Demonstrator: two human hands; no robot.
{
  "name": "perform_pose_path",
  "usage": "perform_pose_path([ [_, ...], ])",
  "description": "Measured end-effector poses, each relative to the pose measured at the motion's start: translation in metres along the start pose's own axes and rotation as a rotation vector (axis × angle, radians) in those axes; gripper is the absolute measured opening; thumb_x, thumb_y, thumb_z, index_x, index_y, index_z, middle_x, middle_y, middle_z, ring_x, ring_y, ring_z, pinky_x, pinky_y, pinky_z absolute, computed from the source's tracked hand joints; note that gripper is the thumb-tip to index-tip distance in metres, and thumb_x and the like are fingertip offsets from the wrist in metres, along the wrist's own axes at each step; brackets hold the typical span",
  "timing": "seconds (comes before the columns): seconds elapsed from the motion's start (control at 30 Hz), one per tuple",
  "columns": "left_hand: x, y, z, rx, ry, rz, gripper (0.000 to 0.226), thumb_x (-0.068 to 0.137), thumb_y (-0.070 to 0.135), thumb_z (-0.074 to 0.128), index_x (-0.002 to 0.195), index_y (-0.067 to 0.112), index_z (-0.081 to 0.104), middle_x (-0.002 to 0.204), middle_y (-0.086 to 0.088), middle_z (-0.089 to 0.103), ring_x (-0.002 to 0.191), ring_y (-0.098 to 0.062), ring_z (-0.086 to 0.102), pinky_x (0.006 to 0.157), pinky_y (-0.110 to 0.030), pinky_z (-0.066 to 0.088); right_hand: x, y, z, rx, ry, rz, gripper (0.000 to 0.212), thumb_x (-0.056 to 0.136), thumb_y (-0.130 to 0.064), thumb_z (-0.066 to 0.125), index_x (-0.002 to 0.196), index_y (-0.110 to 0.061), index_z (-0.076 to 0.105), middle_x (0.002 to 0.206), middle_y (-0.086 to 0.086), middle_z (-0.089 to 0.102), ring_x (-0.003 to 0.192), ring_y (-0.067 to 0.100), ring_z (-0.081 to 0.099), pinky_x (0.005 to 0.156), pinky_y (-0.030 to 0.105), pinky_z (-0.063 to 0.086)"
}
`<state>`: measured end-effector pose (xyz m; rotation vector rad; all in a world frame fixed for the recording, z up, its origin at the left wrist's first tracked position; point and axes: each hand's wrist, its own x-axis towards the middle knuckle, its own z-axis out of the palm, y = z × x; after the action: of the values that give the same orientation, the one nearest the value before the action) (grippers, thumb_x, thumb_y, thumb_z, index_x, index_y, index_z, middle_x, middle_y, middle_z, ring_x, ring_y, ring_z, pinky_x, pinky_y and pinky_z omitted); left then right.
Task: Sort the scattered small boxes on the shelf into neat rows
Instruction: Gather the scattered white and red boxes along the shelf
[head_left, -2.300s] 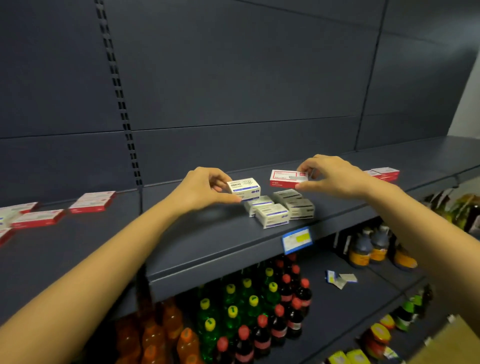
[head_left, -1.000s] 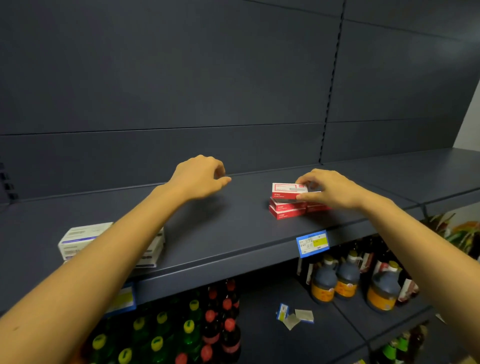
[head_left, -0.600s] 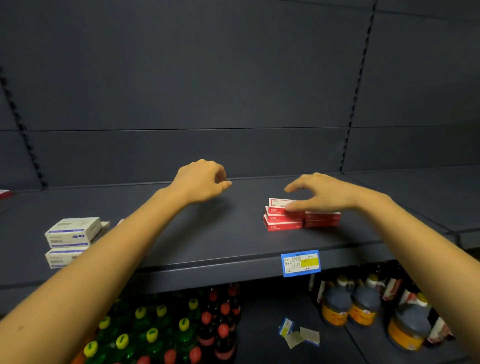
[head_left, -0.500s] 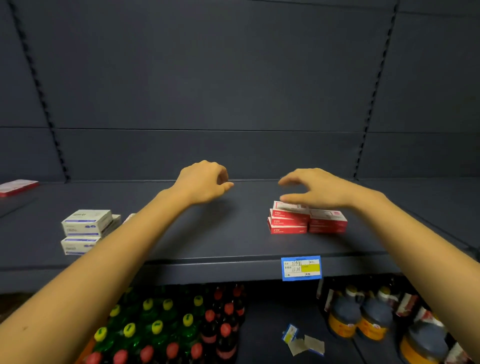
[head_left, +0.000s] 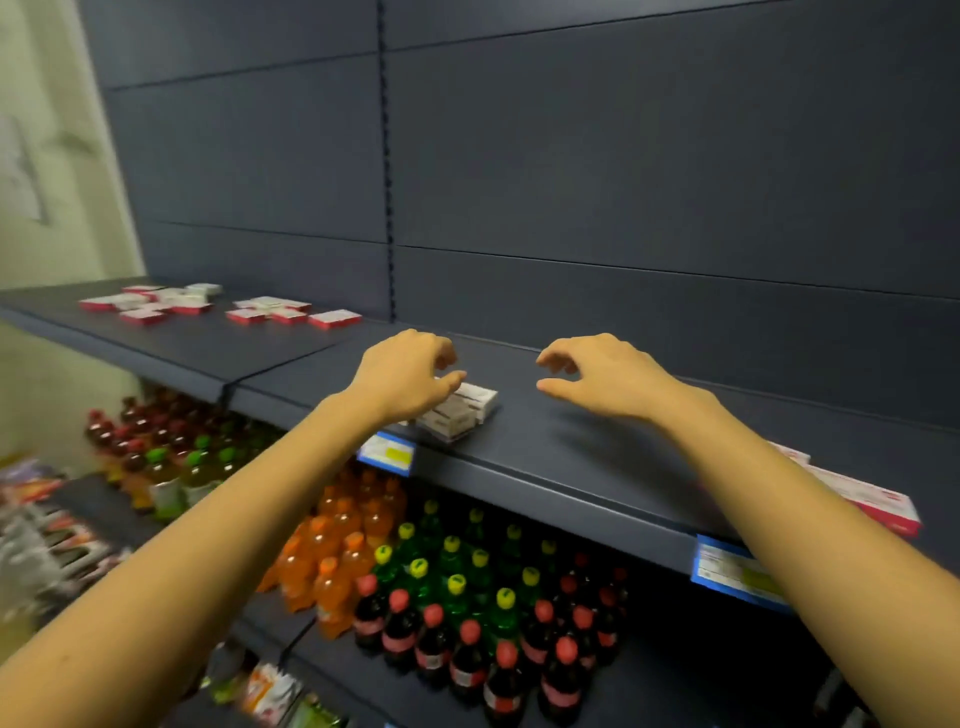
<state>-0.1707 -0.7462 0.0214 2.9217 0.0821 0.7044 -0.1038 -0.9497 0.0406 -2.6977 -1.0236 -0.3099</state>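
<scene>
White boxes (head_left: 460, 413) now beneath left hand (head_left: 410, 376).

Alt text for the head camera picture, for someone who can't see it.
Two arms reach to a dark shelf: left hand by stacked white boxes, right hand open over bare shelf. Red-and-white boxes lie scattered far left; bottles stand below.

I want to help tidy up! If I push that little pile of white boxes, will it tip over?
Probably they'd slide, not roll: the white boxes have flat sides and lie flat on the shelf. They look like thin card, so likely light and squashable. The pile sits near the front edge, so a hard push might drop one.
</scene>
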Motion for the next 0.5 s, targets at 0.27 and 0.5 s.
perform_pose_path([
  [0.27,-0.058,-0.091,-0.039,0.085,0.031,-0.244,0.036,0.089,0.040,0.051,0.112,0.014,0.060,0.116,-0.005,0.063,0.103,-0.021,0.057,0.085,-0.036,0.049,0.051,-0.093,0.033,0.040,-0.030,-0.190,0.035,0.091,-0.037,0.048,0.125,-0.028,0.051,0.130,-0.003,0.056,0.114,0.023,0.054,0.089,0.038,0.044],
  [0.5,-0.085,-0.172,-0.066,0.136,0.038,-0.334,0.036,0.089,0.040,0.052,0.110,0.013,0.061,0.114,-0.005,0.064,0.101,-0.020,0.059,0.084,-0.036,0.051,0.096,-0.176,0.062,0.033,-0.060,-0.270,0.038,0.092,-0.039,0.047,0.127,-0.026,0.049,0.131,0.000,0.055,0.117,0.023,0.053,0.097,0.041,0.045],
])
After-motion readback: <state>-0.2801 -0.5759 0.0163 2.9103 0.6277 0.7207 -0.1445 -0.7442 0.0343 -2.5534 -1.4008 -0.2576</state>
